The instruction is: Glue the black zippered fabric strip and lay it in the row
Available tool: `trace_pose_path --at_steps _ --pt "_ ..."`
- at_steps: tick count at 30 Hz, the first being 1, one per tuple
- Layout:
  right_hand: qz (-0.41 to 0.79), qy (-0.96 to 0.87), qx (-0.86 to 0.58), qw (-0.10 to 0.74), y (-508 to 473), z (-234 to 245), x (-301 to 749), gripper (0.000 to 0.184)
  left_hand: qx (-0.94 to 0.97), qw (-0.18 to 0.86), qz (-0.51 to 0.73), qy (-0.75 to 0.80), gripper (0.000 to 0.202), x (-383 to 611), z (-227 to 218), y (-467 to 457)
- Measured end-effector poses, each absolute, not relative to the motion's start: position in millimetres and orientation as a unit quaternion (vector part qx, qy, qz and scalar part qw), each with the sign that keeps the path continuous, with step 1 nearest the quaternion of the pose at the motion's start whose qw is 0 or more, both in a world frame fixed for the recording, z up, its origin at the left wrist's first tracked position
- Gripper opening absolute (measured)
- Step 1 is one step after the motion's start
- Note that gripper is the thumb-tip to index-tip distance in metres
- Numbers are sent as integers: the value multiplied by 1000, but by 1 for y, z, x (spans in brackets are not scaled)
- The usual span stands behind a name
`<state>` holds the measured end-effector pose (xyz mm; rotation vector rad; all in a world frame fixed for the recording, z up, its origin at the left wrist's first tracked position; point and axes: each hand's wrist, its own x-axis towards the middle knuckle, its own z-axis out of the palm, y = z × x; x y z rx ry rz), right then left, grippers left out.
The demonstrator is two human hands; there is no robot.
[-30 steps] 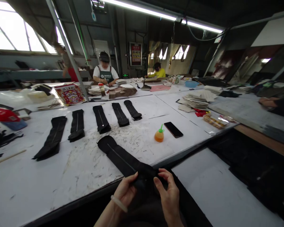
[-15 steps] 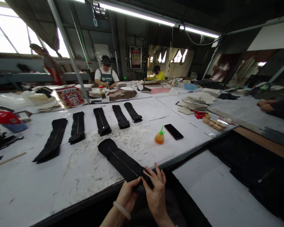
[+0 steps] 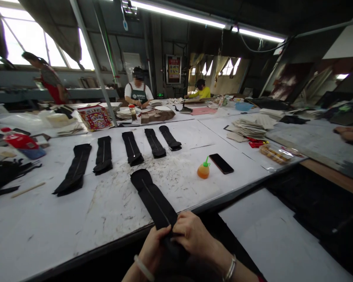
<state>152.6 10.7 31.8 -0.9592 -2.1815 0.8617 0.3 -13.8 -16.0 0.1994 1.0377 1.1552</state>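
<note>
A long black fabric piece with a zipper down its middle (image 3: 154, 197) lies over the table's front edge, its far end on the white top. My left hand (image 3: 153, 244) grips its near end from the left, thumb on top beside the zipper line. From the right, my right hand (image 3: 191, 233) is closed on the same end, fingers bent and pressed together; what the fingertips pinch is partly hidden. Beyond, several similar black zippered pieces (image 3: 102, 154) lie in a row.
An orange squeeze bottle with a green nozzle (image 3: 203, 169) stands by a black phone (image 3: 221, 163). At left are a thin wooden stick (image 3: 28, 189) and a red-and-blue bag (image 3: 23, 144). Paper stacks (image 3: 247, 128) and a plastic food box (image 3: 275, 154) lie at right. Several people work farther back.
My right hand has gone from spread fingers to a closed grip at the black piece's near end. The piece's near part has swung slightly left. The camera view has shifted a little.
</note>
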Motion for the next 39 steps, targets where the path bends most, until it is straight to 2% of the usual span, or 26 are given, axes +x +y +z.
trace_pose_path --at_steps 4,7,8,9,12,13,14,17,19,23,27,31,32,35,36,39 --pt "416 -772 -373 304 37 39 143 17 84 715 520 459 23 -2 -13 -17" --pt "459 -730 -395 315 50 33 135 17 69 729 514 446 14 -7 -7 -17" --pt "473 -713 -408 319 53 29 134 18 71 741 508 433 19 -8 -5 -18" --pt "486 -694 -423 322 55 26 133 23 81 752 504 417 26 -10 -2 -19" --pt "543 -628 -460 314 58 12 131 54 154 756 510 381 41 -12 3 -22" --pt "570 -606 -465 304 57 8 131 58 177 749 515 378 46 -12 4 -23" --pt "598 -583 -466 292 56 4 130 56 193 746 514 378 49 -12 3 -23" --pt "656 -525 -470 269 51 -6 129 31 236 730 493 410 49 -13 -2 -20" --pt "668 -498 -480 273 47 -11 128 25 319 686 452 473 47 -17 -8 -17" --pt "677 -465 -491 289 43 -16 125 28 445 577 336 596 35 -33 -14 -16" --pt "671 -459 -498 301 44 -22 123 30 504 455 274 681 51 -44 -2 -15" --pt "644 -469 -508 327 45 -30 122 33 645 274 164 695 24 -42 17 2" --pt "637 -472 -508 336 45 -31 122 33 677 273 153 667 30 -41 19 10" --pt "615 -482 -508 363 45 -36 120 35 751 365 143 532 75 -40 16 39" --pt "608 -483 -510 371 44 -38 119 35 772 385 129 489 84 -39 13 49" --pt "587 -478 -527 386 41 -45 117 25 828 361 58 425 87 -37 0 76"
